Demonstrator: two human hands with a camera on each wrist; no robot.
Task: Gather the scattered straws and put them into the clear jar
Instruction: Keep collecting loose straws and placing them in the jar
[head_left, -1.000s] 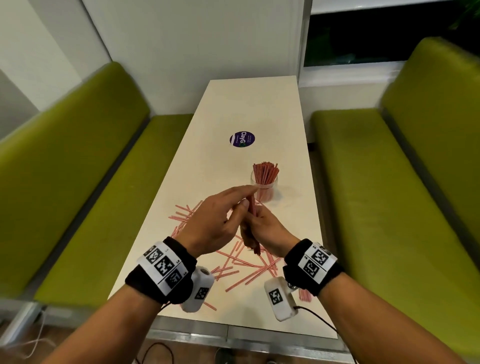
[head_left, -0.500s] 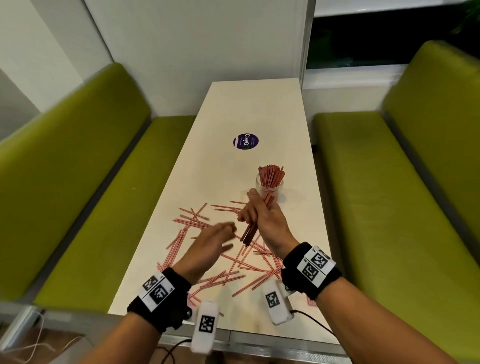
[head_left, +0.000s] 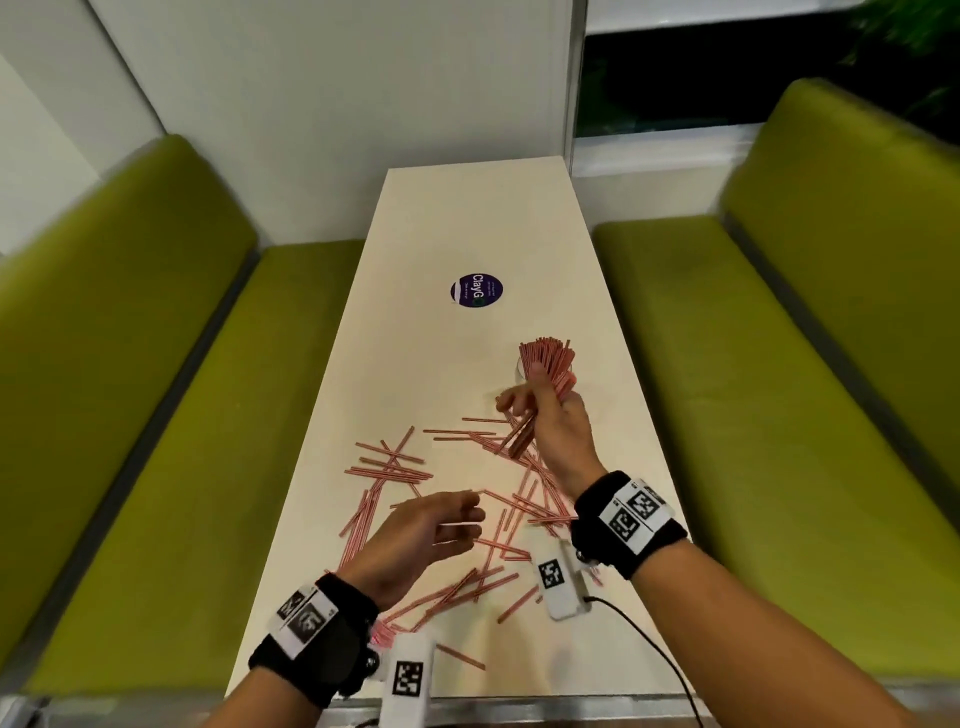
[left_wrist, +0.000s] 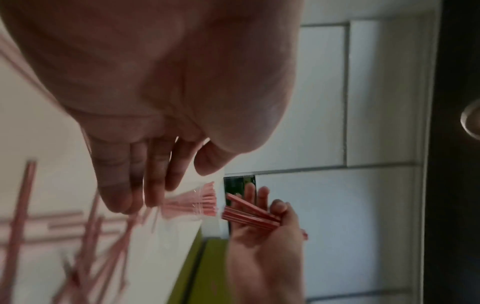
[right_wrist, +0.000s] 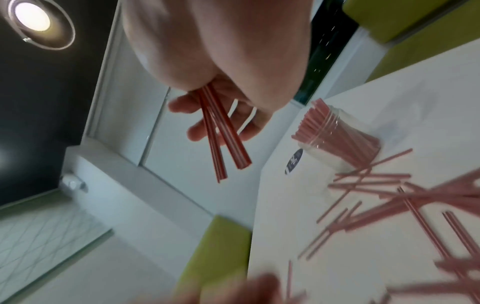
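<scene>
Smooth matt cream table top (head_left: 467, 218); ribbed clear plastic jar (right_wrist: 345, 139); matt red-and-white striped straws (head_left: 395, 470) beside the hands.

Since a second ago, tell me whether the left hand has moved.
Yes. The left hand has dropped away from the right hand and the clear jar, back toward the near table edge, now open over the scattered straws.

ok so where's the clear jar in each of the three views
Head: the clear jar stands right of centre on the table, mostly hidden behind the right hand.
Left wrist: the jar sits just below centre, beyond the left hand's fingertips, lying sideways in the picture.
Right wrist: the jar is at right of centre, tilted in the picture.
Shared landmark: the round purple sticker, unseen by the left wrist.
</scene>
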